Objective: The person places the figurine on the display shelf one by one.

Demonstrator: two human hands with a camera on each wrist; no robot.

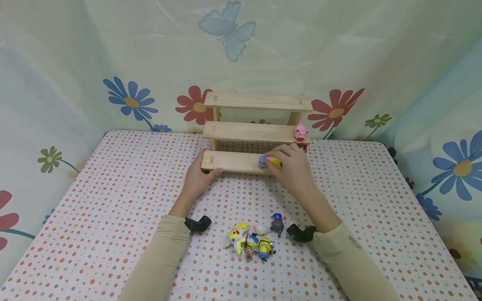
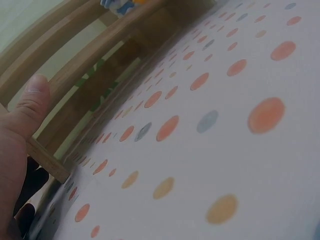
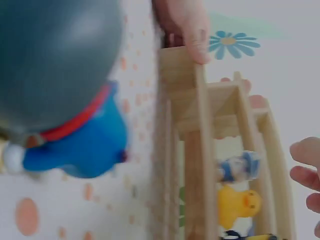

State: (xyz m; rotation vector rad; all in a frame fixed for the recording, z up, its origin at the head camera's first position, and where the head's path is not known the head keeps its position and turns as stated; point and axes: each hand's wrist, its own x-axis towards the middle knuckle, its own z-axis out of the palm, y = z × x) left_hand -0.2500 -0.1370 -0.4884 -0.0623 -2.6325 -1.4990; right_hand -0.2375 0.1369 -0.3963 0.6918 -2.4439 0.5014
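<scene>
At the left end of a three-tier wooden shelf, my left hand grips the lowest board, thumb in front; the left wrist view shows the thumb against the wood. My right hand is over that board's right part, hiding its end. Below it stand a small blue-and-white figure and a yellow duck. In the right wrist view the right fingertips are apart from both toys, with nothing seen between them. Past the duck lies a black-and-yellow object, partly cut off.
A pink pig sits at the middle board's right end. Nearer on the dotted tablecloth lie several toys, among them a yellow-and-white figure, a minion and a grey figure with a blue cap.
</scene>
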